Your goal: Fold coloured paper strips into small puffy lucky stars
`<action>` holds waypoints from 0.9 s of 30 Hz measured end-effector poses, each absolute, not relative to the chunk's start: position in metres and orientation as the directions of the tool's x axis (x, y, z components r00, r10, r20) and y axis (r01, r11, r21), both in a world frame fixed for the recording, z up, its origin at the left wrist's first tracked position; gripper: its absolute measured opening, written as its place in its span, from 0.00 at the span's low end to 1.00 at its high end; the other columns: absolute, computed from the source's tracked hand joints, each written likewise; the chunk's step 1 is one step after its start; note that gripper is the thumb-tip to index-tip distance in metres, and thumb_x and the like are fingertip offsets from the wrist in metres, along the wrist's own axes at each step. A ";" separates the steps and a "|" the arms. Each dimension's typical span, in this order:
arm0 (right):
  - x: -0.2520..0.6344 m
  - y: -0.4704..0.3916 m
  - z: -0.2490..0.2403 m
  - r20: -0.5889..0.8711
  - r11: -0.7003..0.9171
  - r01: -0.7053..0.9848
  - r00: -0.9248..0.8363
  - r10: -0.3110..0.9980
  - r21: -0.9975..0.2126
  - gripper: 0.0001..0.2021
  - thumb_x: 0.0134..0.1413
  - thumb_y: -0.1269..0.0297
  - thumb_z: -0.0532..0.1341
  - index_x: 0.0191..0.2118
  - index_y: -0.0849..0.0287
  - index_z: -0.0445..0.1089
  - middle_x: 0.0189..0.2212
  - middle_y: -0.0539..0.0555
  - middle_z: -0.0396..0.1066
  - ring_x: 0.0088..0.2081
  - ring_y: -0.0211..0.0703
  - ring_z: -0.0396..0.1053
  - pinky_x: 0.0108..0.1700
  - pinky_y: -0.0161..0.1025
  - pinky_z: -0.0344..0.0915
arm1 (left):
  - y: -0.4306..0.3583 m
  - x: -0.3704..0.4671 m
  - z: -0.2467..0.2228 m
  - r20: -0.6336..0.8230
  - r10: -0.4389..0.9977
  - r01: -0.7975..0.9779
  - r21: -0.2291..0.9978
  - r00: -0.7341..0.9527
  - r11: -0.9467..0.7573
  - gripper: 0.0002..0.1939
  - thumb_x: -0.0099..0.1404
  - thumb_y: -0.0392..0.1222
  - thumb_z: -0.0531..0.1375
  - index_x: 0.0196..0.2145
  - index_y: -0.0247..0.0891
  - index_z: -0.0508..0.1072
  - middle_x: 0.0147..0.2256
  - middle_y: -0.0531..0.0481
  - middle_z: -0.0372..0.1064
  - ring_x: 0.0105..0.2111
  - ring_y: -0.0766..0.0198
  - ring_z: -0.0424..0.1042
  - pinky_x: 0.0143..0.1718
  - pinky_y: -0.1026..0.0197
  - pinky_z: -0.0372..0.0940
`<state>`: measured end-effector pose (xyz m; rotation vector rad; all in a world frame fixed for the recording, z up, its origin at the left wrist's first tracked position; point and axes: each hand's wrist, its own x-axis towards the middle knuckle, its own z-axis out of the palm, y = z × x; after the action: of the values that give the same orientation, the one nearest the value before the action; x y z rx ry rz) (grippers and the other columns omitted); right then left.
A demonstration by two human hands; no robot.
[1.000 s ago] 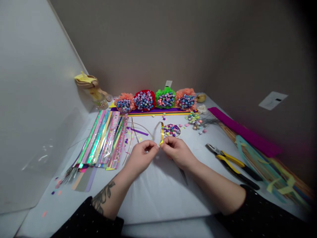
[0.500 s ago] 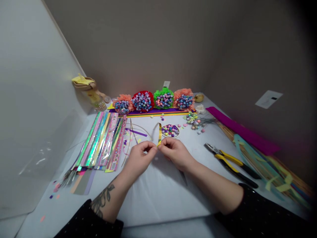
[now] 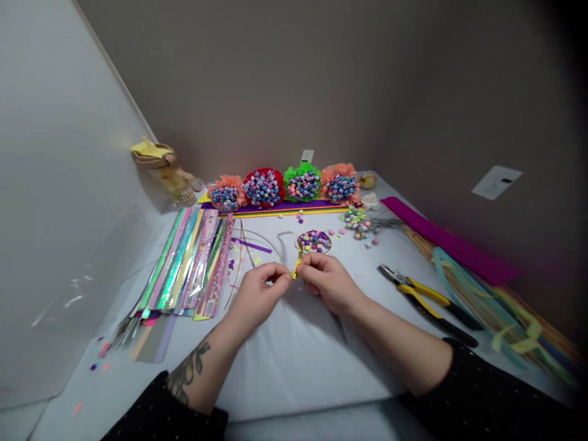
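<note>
Between my fingertips is a shiny gold paper strip (image 3: 300,250), its near end folded and its far part curling up and away. My left hand (image 3: 264,286) pinches the folded end with thumb and forefinger. My right hand (image 3: 327,280) grips the strip just beside it, fingers curled. Right behind the hands stands a round dish (image 3: 315,241) of small folded paper stars in purple, pink and yellow. Thin loose strips and a purple paper strip (image 3: 252,245) lie beyond my left hand.
Packs of glittery paper strips (image 3: 188,263) lie at left. Pliers (image 3: 429,300) with yellow-black handles rest at right, near magenta paper (image 3: 450,242) and wooden sticks. Along the back stand several star bouquets (image 3: 264,187) in crepe paper. Wired stars (image 3: 356,220) lie back right.
The gold strip's upright loop has dropped and bent over toward my right hand. My right fingers have shifted slightly around it, while my left hand stays nearly still.
</note>
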<state>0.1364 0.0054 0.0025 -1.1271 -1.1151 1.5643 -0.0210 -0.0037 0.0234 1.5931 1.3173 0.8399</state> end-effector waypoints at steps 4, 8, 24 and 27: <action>0.137 0.005 0.005 -0.174 -0.206 -0.119 -0.232 0.957 -0.971 0.12 0.45 0.58 0.62 0.22 0.59 0.61 0.13 0.41 0.52 0.15 0.28 0.47 0.18 0.31 0.44 | -0.004 -0.022 0.023 -0.028 0.980 0.389 0.920 0.199 -0.052 0.08 0.58 0.41 0.56 0.26 0.35 0.72 0.26 0.53 0.68 0.28 0.65 0.66 0.32 0.64 0.60; 0.138 0.004 0.008 -0.152 -0.175 -0.068 -0.256 0.955 -0.982 0.11 0.45 0.59 0.62 0.22 0.59 0.61 0.14 0.41 0.52 0.16 0.29 0.48 0.19 0.31 0.45 | -0.004 -0.022 0.022 -0.027 0.983 0.404 0.913 0.182 -0.049 0.07 0.58 0.40 0.56 0.27 0.35 0.72 0.25 0.52 0.69 0.28 0.65 0.66 0.31 0.65 0.60; 0.138 0.005 0.007 -0.084 -0.082 0.022 -0.255 0.963 -0.996 0.10 0.47 0.62 0.57 0.21 0.57 0.56 0.14 0.41 0.49 0.17 0.30 0.47 0.21 0.32 0.45 | -0.001 -0.023 0.019 -0.182 0.961 0.200 0.970 0.208 0.140 0.10 0.57 0.47 0.59 0.27 0.36 0.71 0.18 0.57 0.61 0.20 0.70 0.59 0.22 0.67 0.55; 0.138 0.005 0.008 -0.087 -0.083 0.026 -0.248 0.965 -0.996 0.10 0.47 0.63 0.58 0.21 0.57 0.57 0.15 0.41 0.49 0.18 0.30 0.46 0.22 0.32 0.46 | -0.001 -0.023 0.020 -0.171 0.955 0.197 0.972 0.244 0.124 0.10 0.56 0.47 0.60 0.27 0.36 0.71 0.18 0.56 0.61 0.20 0.70 0.59 0.22 0.67 0.56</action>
<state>0.1379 0.0046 0.0080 -1.1551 -1.3633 1.4522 -0.0227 -0.0015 0.0197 1.3383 1.2060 0.8150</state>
